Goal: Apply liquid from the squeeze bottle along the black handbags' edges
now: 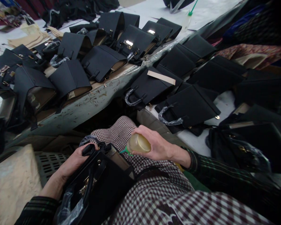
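The left hand (72,164) held a black handbag (98,187) on the checked lap (117,131), its fingers (89,150) curled over the top. The right hand's (156,143) fingers (142,131) wrapped a squeeze bottle (138,143) of yellowish liquid, its green nozzle (124,151) near the bag. More black handbags (70,78) lay across the tabletop (84,109), many with plastic-wrapped handles.

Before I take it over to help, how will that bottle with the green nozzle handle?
The bottle in the right hand looks like soft translucent plastic, so it probably gives when squeezed. Its yellowish contents suggest modest weight for its size. Its smooth round body would likely roll if laid down.
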